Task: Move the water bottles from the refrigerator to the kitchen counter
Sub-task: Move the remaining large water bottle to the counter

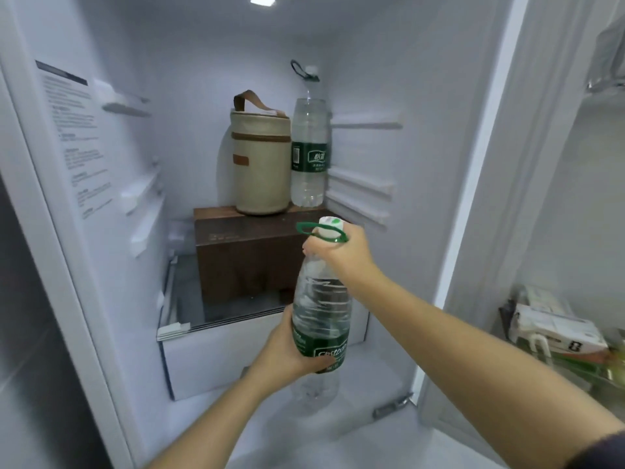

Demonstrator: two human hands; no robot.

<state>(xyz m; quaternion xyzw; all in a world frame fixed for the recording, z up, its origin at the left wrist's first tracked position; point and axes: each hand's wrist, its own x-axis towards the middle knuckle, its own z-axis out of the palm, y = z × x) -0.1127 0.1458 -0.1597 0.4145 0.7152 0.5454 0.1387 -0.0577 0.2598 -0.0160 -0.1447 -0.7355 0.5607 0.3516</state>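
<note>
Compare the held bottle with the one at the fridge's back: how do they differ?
The held bottle is gripped by the right hand at its neck and the left hand round its label; the back bottle stands untouched. The held bottle is near the front; the back bottle sits on the brown box. Both: clear, green label, white cap.

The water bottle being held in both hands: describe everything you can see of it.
The held water bottle is large, of clear ribbed plastic, and looks filled with water. It has a white cap, a green carry loop at the neck and a green label with white lettering round its lower body. It is nearly upright, leaning slightly, in front of the open refrigerator. The right hand grips its neck just under the cap; the left hand holds it at the label.
</note>
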